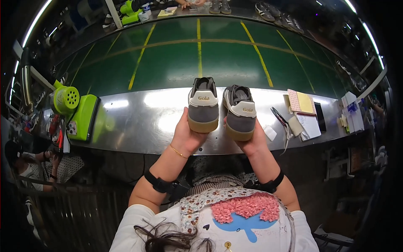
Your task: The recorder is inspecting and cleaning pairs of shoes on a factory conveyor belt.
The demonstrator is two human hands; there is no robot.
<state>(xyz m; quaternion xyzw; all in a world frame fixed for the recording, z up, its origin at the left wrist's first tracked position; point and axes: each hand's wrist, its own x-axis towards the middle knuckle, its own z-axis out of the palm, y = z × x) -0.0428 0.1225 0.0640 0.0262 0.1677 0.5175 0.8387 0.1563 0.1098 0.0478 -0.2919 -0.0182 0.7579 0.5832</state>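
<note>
Two grey sneakers with white heel tabs and gum-coloured soles are held up side by side, heels toward me, above the metal work surface. My left hand point(187, 135) is closed around the left sneaker point(203, 110) from below and its left side. The right sneaker point(240, 115), tilted a little, rests in my right hand point(255, 140), which grips it from below and the right. Most of my fingers are hidden under the shoes. A narrow gap separates the two sneakers.
Beyond the metal table point(159, 113) runs a green conveyor belt point(168, 63) with yellow lines. On the left stands a lime-green machine point(86, 117); on the right lie scissors point(278, 115), notepads point(308, 124) and a white piece point(270, 133). Across the belt are more shoes point(220, 6) and another person's hands point(191, 3).
</note>
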